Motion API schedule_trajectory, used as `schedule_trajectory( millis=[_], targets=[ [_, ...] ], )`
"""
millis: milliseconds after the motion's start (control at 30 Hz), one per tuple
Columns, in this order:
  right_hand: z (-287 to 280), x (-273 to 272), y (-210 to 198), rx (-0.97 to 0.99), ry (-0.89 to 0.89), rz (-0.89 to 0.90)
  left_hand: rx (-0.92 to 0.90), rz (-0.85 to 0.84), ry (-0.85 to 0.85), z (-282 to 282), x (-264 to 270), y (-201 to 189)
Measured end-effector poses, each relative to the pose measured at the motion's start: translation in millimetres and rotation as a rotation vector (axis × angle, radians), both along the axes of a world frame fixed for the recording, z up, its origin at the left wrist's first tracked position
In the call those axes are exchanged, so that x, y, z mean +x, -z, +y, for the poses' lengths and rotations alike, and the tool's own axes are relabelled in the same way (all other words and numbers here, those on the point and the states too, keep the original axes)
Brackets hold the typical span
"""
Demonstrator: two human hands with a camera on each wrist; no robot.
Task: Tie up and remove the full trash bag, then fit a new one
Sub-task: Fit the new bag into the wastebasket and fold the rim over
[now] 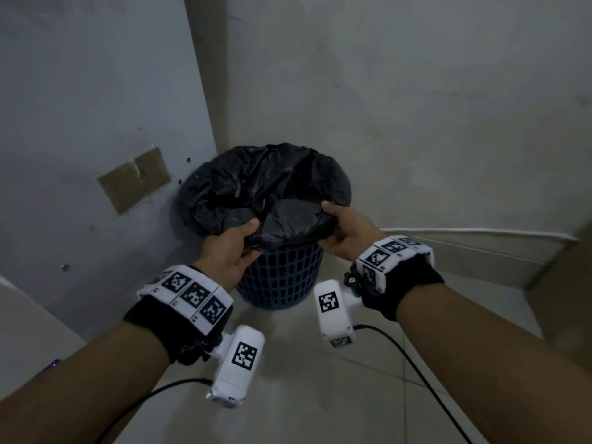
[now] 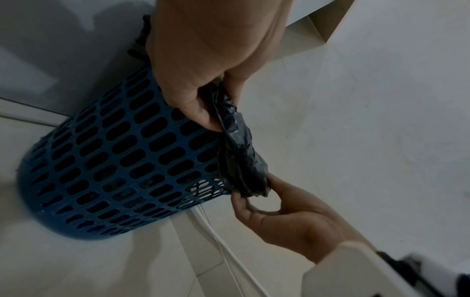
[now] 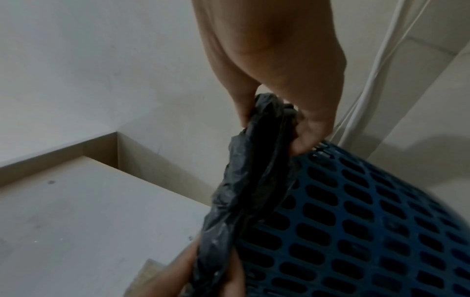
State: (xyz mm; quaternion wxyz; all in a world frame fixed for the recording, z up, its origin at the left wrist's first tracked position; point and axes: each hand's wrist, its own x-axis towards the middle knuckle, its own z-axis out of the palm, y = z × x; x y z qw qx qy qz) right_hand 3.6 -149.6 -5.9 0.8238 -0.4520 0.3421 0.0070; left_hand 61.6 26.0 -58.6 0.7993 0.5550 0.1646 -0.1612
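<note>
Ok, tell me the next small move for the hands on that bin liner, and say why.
Probably lift the near edge up off the rim and draw it toward the middle. The left hand and right hand each pinch the black trash bag at the near rim of the blue mesh bin, while the far edge is still folded over the rim and the mouth is open, untied.

Head view looking down from above, wrist views close below the hands, all sharing the blue bin (image 1: 282, 274)
</note>
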Motion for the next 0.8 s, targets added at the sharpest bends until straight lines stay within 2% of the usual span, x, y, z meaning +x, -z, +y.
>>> schedule_trajectory(
  millis=[133,300,433,567,667,800],
  targets=[
    [-0.8,12.6,7.4,-0.088,0.111,-0.007,0.009,-0.004,-0.013,5.6,5.9,3.3],
    [-0.5,12.1,18.8,-0.049,0.141,-0.099,0.006,-0.007,-0.004,10.3,10.3,7.4],
    [-4.6,1.7,23.6,-0.016,0.093,-0.108,0.012,-0.005,-0.017,14.7,18.6,10.0],
    [-7.2,-0.1,30.0,-0.119,0.059,-0.04,0.02,-0.008,-0.004,14.3,22.3,13.0],
    [-0.6,2.2,34.0,-0.122,0.016,-0.036,0.014,-0.011,0.014,14.8,25.0,14.7],
    [8.9,2.8,35.3,-0.023,0.01,0.006,0.003,-0.026,0.019,15.9,26.0,16.8]
  ],
)
